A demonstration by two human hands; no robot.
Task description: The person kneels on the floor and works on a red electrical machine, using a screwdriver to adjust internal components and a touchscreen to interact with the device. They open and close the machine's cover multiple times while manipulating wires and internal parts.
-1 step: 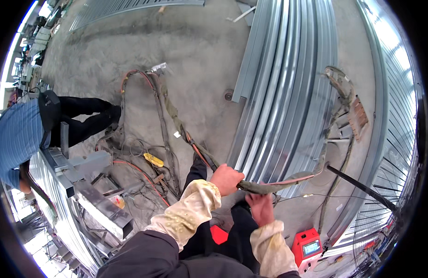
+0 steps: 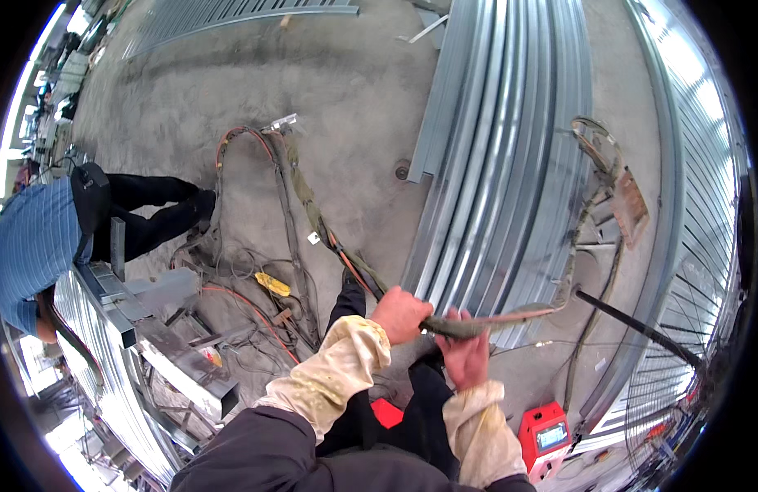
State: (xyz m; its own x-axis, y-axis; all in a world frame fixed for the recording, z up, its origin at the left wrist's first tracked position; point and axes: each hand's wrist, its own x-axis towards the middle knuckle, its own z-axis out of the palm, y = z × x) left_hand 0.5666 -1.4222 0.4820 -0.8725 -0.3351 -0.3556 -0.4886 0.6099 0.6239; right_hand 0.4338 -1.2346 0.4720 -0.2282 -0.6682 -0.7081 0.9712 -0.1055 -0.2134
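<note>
In the head view, the left hand (image 2: 402, 315) is clenched in a fist around the cable (image 2: 518, 318), a thick wrapped bundle with a reddish line along it. The right hand (image 2: 465, 353) is just to the right and a little nearer the body, under the cable with its palm turned up; fingertips show past the far side, but how tightly they close cannot be told. The cable hangs in front of the person's legs: from the left fist it runs up and left across the floor (image 2: 354, 90) to a bend near a small metal piece (image 2: 282, 123), and from the right hand it goes right, then up along the right edge of the steel profiles (image 2: 510, 148). Near its upper right stretch is a brown plate (image 2: 631, 209), and below that a black rod (image 2: 641, 328) slants down to the right. A red box (image 2: 545, 439) with a screen stands at lower right. Left of the person are a yellow object (image 2: 272, 284) among thin wires, a square tube (image 2: 182, 369) and, farther left, a bent-over co-worker (image 2: 34, 238) in a blue shirt. Pale cuffs (image 2: 330, 369) cover both wrists.
</note>
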